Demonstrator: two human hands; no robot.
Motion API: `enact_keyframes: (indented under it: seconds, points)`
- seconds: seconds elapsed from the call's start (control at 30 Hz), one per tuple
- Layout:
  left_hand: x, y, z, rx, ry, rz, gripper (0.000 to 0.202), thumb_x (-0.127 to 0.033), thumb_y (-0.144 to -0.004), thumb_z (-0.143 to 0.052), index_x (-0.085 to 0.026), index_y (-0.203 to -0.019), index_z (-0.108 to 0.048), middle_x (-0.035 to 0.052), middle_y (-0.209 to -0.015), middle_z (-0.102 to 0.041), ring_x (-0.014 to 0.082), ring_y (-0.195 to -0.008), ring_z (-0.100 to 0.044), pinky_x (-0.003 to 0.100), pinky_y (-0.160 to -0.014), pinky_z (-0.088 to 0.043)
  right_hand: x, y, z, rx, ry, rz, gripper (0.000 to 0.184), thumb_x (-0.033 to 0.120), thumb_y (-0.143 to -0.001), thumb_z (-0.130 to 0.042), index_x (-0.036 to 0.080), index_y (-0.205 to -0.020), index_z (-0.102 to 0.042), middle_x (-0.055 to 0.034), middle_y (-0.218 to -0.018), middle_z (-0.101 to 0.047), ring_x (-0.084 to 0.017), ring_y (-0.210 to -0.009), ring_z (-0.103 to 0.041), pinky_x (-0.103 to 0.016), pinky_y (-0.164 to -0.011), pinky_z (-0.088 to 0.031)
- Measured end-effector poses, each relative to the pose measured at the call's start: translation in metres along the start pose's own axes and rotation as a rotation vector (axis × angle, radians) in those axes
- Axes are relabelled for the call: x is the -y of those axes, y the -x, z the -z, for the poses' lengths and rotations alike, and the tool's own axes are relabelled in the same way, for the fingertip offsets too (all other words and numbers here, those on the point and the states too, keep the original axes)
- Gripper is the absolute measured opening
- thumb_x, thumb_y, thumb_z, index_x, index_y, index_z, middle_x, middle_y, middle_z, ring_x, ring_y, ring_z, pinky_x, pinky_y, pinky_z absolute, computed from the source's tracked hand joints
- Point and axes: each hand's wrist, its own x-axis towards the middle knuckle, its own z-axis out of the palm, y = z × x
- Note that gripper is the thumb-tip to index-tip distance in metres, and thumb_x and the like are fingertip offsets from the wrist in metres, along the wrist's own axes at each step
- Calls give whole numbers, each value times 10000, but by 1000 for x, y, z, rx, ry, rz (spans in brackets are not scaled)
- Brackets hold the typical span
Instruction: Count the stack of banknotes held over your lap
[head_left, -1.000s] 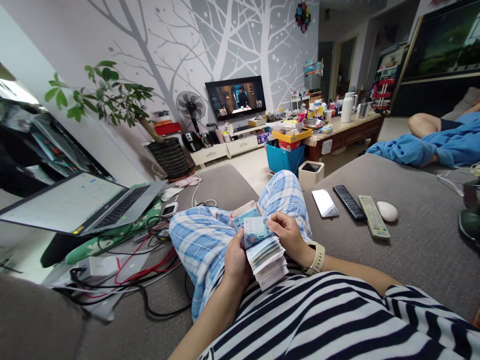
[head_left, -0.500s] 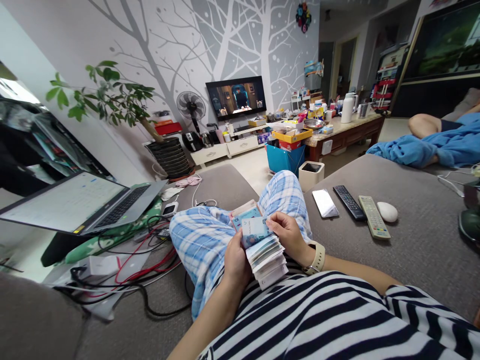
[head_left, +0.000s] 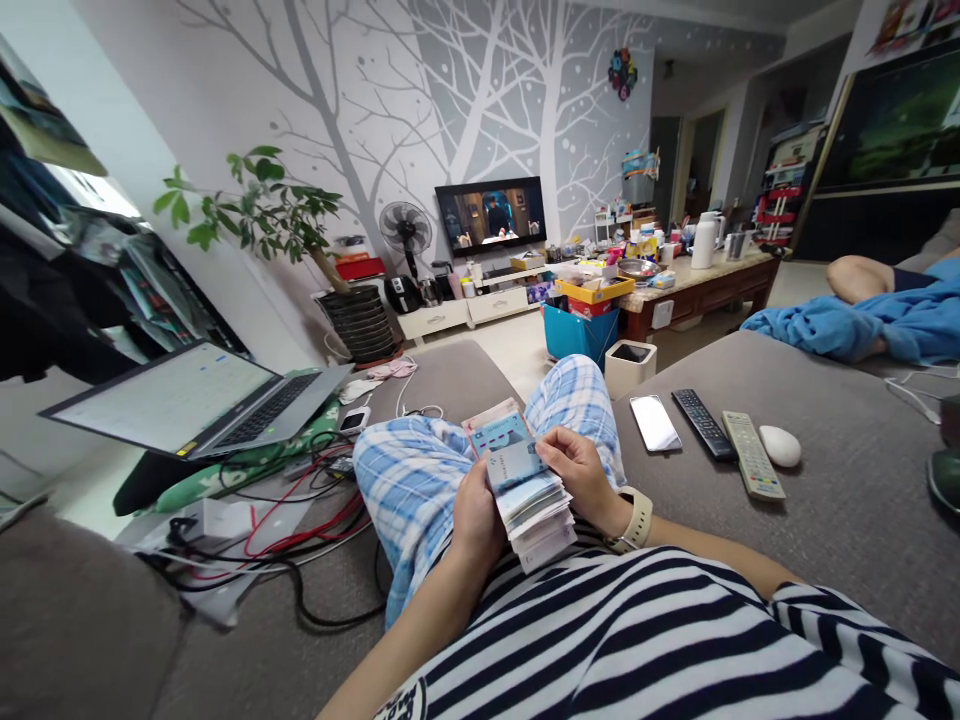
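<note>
A thick wad of banknotes [head_left: 534, 510] is folded over in my lap, its near ends fanned in layers. My left hand [head_left: 478, 515] is closed round the wad's left side, with part of its grip hidden beneath. At the upper right edge, the thumb and fingers of my right hand [head_left: 576, 468] pinch a blue-grey banknote [head_left: 514, 466] on top. Beyond it, the flat far ends of the notes show blue, with pinkish edges behind. A pale watch [head_left: 637, 518] sits on my right wrist.
On the sofa to my right lie a phone [head_left: 655, 424], a black remote [head_left: 703, 424], a beige remote [head_left: 753, 456] and a white mouse [head_left: 780, 446]. An open laptop [head_left: 255, 420] and tangled cables [head_left: 300, 540] are on my left. Another person's leg [head_left: 859, 272] rests at far right.
The view has shifted slightly left and up. The top banknote has tipped toward me, exposing more of the blue note behind it. Both hands keep their hold.
</note>
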Motion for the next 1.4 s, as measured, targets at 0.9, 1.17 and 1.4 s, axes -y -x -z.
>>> enact_keyframes:
  seconds: [0.9,1.17,1.4]
  points:
    - [-57,23,-19,86,128,-52,225,-327,-669,-696,-132,-780,-695,64,-711,-727,242,-725,-691,321,-668,-525,109,-7,-3,278,334,247,219,369,-742,-727,198,-693,-599,28,-563,-525,-110,-503,-405,-249,-456,-296]
    - [-30,23,-7,57,103,-25,184,-301,-709,-657,-146,-792,-709,67,-722,-735,254,-738,-692,340,-677,-526,59,-4,-8,110,58,33,319,379,-644,-784,188,-648,-528,52,-560,-483,-97,-510,-392,-245,-485,-291]
    - [-6,18,4,171,101,130,214,-315,-690,-696,-131,-799,-694,94,-758,-727,264,-796,-677,365,-751,-507,26,-5,-1,-19,11,-20,309,326,-651,-766,192,-785,-522,82,-573,-459,-101,-521,-401,-243,-531,-304]
